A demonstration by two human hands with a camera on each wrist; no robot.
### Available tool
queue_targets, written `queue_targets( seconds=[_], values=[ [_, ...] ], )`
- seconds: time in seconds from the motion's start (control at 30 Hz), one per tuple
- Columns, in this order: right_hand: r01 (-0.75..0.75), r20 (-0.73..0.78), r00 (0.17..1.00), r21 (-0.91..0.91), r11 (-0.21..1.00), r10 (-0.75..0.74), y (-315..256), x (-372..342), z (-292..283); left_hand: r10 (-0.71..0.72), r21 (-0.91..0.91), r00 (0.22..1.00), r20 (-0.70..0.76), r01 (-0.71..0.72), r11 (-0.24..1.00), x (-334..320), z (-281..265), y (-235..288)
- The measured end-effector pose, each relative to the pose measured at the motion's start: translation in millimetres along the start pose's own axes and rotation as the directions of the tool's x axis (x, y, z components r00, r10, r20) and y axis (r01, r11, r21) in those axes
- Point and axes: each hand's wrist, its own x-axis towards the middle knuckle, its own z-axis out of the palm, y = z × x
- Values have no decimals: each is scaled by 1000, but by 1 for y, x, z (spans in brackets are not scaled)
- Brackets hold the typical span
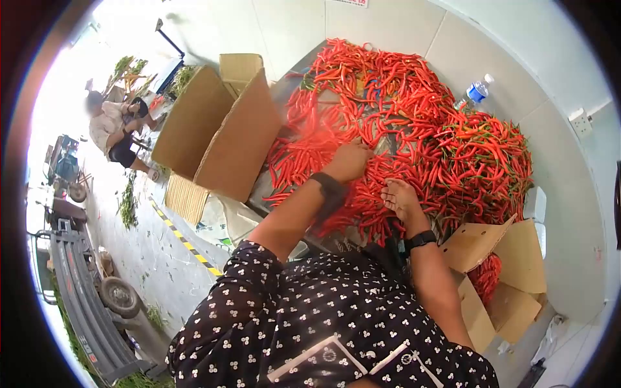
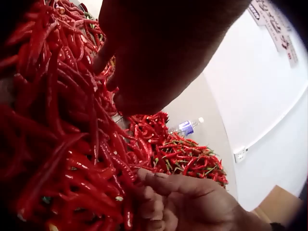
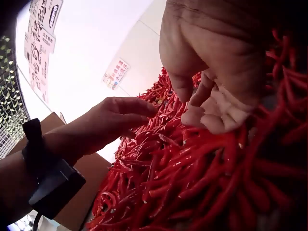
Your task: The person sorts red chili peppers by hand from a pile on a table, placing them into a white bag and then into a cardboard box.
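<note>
Red chili peppers (image 1: 414,110) are spread in a large heap over a dark surface. In the head view my left hand (image 1: 349,160) is over the near part of the heap, fingers pointing right. The right wrist view shows that left hand (image 3: 115,113) with relaxed fingers and no pepper visible in them. My right hand (image 1: 401,199) is just to its right, palm side partly showing. Its fingers are loosely bent in the right wrist view (image 3: 216,82), beside the peppers (image 3: 192,163), with no pepper visible between them. A red blur shows left of my left hand.
Open cardboard box (image 1: 239,142) left of the heap; another box (image 1: 521,258) at right with red peppers inside. A bottle (image 1: 478,90) stands by the wall behind the heap. A person (image 1: 110,129) sits farther left, near a cart (image 1: 81,297).
</note>
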Motion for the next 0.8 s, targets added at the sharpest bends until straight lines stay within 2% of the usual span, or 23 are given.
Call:
queue_targets(
  seconds=[0.13, 0.2, 0.23, 0.3, 0.33, 0.4, 0.43, 0.47, 0.5, 0.53, 0.6, 0.63, 0.7, 0.73, 0.8],
  values=[
    [34, 8, 999, 75, 997, -34, 2, -5, -10, -16, 82, 993, 114, 6, 997, 3, 19, -9],
    [38, -10, 999, 74, 997, -37, 6, -7, -17, -15, -14, 999, -34, 14, 1000, -4, 24, -18],
    [41, -20, 999, 59, 997, -40, 6, -8, -20, -2, -18, 1000, -27, 1, 1000, -7, 21, -21],
    [42, -44, 998, 62, 997, -39, 7, -11, -21, -148, -260, 988, 46, 155, 953, -14, 13, -28],
    [41, -54, 998, 55, 998, -38, 7, -12, -20, -144, -263, 988, 52, 153, 953, -13, 3, -27],
    [43, -57, 998, 47, 998, -40, 5, -13, -17, -260, -408, 960, 101, 279, 870, -13, -14, -27],
    [49, -58, 997, 37, 998, -47, 4, -13, -15, -267, -407, 958, 102, 285, 868, -13, -12, -30],
    [46, -53, 998, 33, 998, -44, 2, -14, -13, -298, -638, 945, 136, 314, 703, -12, -8, -34],
    [45, -68, 997, 19, 999, -43, -3, -17, -9, -318, -817, 932, 176, 318, 481, -9, -13, -32],
    [44, -85, 995, 7, 999, -44, -5, -19, -7, -321, -817, 931, 175, 319, 480, -7, -19, -30],
    [42, -82, 996, 26, 999, -39, -3, -18, -9, -313, -857, 888, 338, 428, 287, -3, -33, -25],
    [40, -81, 996, 46, 998, -36, -2, -17, -10, -311, -856, 887, 341, 430, 287, -2, -32, -26],
    [47, -86, 995, 49, 998, -43, 1, -14, -13, -261, -868, 850, 457, 491, 78, 1, -30, -27],
    [56, -87, 995, 49, 997, -52, 3, -13, -14, -255, -866, 850, 461, 494, 80, 2, -29, -26],
    [56, -86, 995, 53, 997, -52, 3, -15, -16, -240, -861, 833, 498, 509, -20, 4, -28, -21]
  ],
)
